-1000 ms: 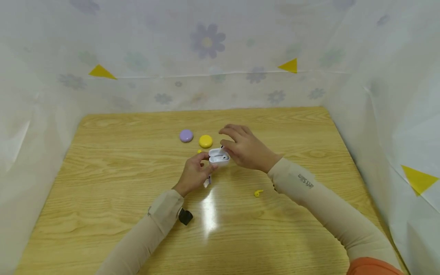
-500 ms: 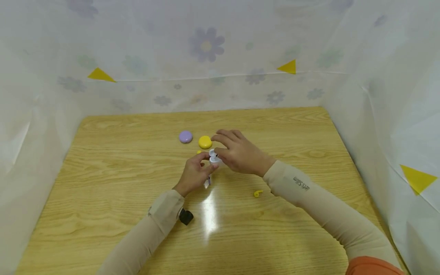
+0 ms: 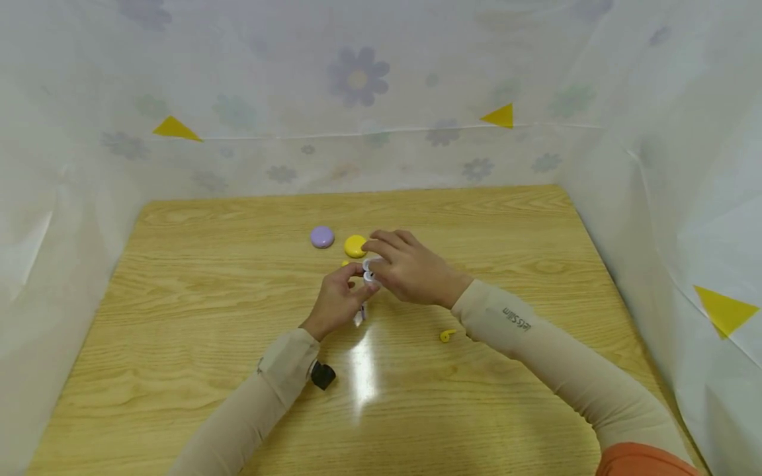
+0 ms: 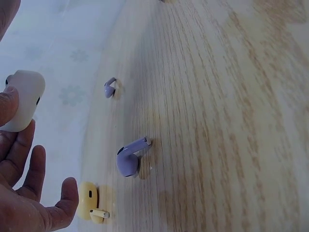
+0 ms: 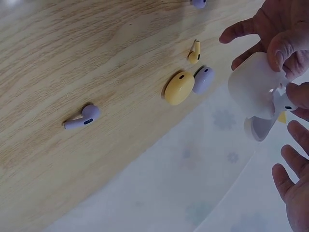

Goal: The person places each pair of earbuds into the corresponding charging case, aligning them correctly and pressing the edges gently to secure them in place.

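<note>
My left hand [image 3: 336,303] grips a white earbud case [image 5: 253,84] between thumb and fingers, above the table. Its lid [image 5: 263,126] is open. With my right hand [image 3: 413,272] I pinch a white earbud [image 5: 281,102] right at the case's opening. The other fingers of that hand are spread past the case. From the head view most of the case is hidden behind the right hand. In the left wrist view the case [image 4: 28,96] shows its rounded back, with my left thumb pressed on it.
Beyond my hands lie a purple case [image 3: 322,237] and a yellow case [image 3: 355,246], with a yellow earbud [image 3: 345,264] beside them. Another yellow earbud [image 3: 446,336] lies nearer, to the right. Purple earbuds [image 4: 129,160] rest on the wooden table [image 3: 208,297].
My right hand has moved left and slightly down with the white earbud, from over the case's right side to its left part. The left hand and case stay nearly still.
</note>
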A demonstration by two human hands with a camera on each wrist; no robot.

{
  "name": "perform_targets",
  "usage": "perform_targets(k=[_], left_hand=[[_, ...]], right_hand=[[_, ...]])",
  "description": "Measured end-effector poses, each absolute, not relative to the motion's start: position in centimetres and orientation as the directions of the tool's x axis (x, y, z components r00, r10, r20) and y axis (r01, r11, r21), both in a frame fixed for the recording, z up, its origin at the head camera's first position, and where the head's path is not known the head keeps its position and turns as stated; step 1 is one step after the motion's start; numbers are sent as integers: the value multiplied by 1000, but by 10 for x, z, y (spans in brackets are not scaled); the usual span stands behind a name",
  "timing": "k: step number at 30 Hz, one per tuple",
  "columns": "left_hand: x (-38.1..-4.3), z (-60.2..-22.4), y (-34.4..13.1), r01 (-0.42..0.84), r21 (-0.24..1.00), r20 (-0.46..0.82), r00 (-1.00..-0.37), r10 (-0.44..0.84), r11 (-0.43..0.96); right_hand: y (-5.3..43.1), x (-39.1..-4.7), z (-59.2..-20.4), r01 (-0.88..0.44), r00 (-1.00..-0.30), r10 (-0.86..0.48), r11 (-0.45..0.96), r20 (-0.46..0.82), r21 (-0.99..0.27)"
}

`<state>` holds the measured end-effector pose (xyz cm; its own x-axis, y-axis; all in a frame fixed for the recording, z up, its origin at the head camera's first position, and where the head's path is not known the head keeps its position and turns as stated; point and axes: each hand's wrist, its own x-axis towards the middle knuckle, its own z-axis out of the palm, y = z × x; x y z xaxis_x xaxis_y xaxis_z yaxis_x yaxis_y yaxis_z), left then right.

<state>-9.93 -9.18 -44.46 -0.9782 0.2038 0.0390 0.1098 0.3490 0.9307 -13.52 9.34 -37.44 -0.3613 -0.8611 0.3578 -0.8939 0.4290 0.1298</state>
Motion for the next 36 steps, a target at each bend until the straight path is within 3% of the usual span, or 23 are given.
perform_targets(k=[10, 22, 36], left_hand=[[-98, -442, -91, 107, 928, 31, -977, 212, 357], [-97, -440, -92, 121, 926, 52, -979, 196, 358], [-96, -439, -91, 154, 928, 82, -973, 216, 340]], right_hand=[[90, -134, -378, -894, -353, -866, 424, 353, 146], [98, -136, -377, -904, -379, -857, 424, 351, 61], [95, -136, -380, -904, -342, -863, 410, 371, 122]])
